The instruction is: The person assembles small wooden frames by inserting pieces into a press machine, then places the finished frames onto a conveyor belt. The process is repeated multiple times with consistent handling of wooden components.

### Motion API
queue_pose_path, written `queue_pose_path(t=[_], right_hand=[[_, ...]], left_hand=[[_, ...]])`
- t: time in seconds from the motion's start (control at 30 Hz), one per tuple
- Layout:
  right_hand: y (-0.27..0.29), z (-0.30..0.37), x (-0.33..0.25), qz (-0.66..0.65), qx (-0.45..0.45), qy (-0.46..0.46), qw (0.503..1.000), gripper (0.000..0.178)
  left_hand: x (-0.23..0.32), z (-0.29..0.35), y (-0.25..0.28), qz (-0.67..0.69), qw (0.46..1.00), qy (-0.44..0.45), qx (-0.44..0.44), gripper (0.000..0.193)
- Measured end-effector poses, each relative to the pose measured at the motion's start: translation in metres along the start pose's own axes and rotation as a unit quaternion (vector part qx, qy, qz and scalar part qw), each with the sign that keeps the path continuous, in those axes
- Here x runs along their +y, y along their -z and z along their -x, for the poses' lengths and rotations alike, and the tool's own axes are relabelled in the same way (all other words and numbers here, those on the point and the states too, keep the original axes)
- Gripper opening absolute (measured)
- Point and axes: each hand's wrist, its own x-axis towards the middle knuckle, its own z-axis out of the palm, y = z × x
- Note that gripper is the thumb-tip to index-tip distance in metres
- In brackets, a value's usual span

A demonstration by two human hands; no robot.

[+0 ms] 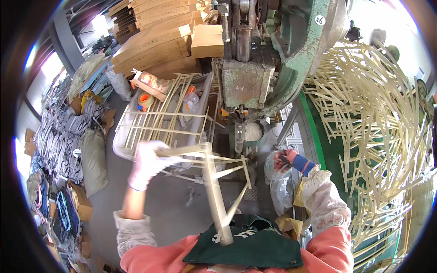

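Observation:
My left hand (148, 164), in a pale glove and smeared by motion, is closed on one end of a folding frame of pale flat strips (211, 182). The frame hangs in front of my dark green apron (246, 248), one wide strip slanting down toward my chest. My right hand (290, 161) wears a red and dark glove with a blue cuff. Its fingers are curled at the mouth of a clear plastic bag (280, 189) on the right; whatever they hold is too small to make out. Ahead stands a green press machine (246, 82) with its tool (239, 136) pointing down.
A white bin (122, 136) at the left carries slatted frames, a tape roll (145, 101) and a bag. Under the press tool is a bowl of small pale pieces (253, 132). Many loose strips (364, 113) pile up at the right. Cardboard boxes (159, 43) stack behind; grey bundles (68, 132) lie far left.

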Motion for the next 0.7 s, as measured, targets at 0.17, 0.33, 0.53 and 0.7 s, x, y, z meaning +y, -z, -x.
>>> queue_pose_path(t=[0.17,0.33,0.53,0.7], right_hand=[[0.074,-0.016,0.148,0.019,0.138,-0.089,0.986,0.021],[0.022,-0.052,0.17,-0.228,0.116,0.256,0.932,0.049],[-0.068,0.036,0.126,-0.473,-0.132,0.375,0.786,0.035],[-0.141,0.116,0.056,-0.222,-0.054,0.318,0.92,0.032]], left_hand=[[-0.053,0.058,0.137,0.158,0.963,0.061,0.209,0.018],[-0.101,0.143,0.171,0.298,0.887,0.112,0.335,0.036],[-0.172,0.276,0.084,0.252,0.804,0.281,0.459,0.033],[-0.148,0.404,0.006,0.37,0.576,0.507,0.524,0.025]])
